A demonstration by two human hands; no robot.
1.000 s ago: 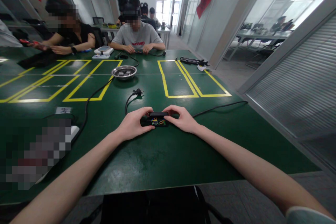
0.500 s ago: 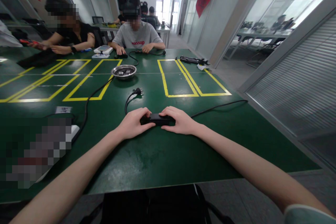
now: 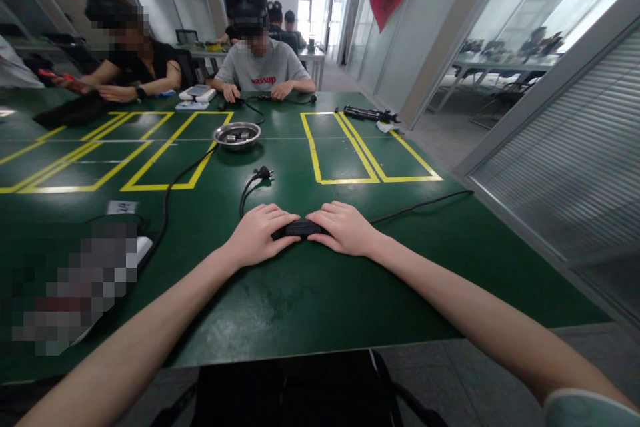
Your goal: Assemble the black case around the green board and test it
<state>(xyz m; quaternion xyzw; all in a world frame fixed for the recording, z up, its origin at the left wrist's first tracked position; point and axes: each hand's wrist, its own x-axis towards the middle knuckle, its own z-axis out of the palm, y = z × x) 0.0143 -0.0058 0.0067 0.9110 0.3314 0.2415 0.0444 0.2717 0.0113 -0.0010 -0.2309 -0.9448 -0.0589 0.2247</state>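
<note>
A black power adapter [image 3: 303,229] lies lengthwise between my hands, just above or on the green table. My left hand [image 3: 261,233] grips its left end, thumb on the near side and fingers over the top. On the right end, my right hand [image 3: 344,228] holds it in the same way. Only the middle of the adapter shows; my fingers cover both ends. A short cord with a black plug [image 3: 263,174] curves away beyond my left hand. From behind my right hand a thin black cable [image 3: 425,205] runs off to the right.
A metal bowl [image 3: 237,136] with small metal parts stands further back. Yellow tape outlines [image 3: 345,180] mark the green table [image 3: 380,293]. At left lie a blurred-out object [image 3: 80,287] and a paper label [image 3: 123,207]. A folded black tripod-like item [image 3: 370,114] rests far right. Two people sit opposite.
My fingers have closed in toward the adapter's middle and now lie over its top. The adapter appears turned, with a different face toward me. Across the table, a person's hand has shifted slightly.
</note>
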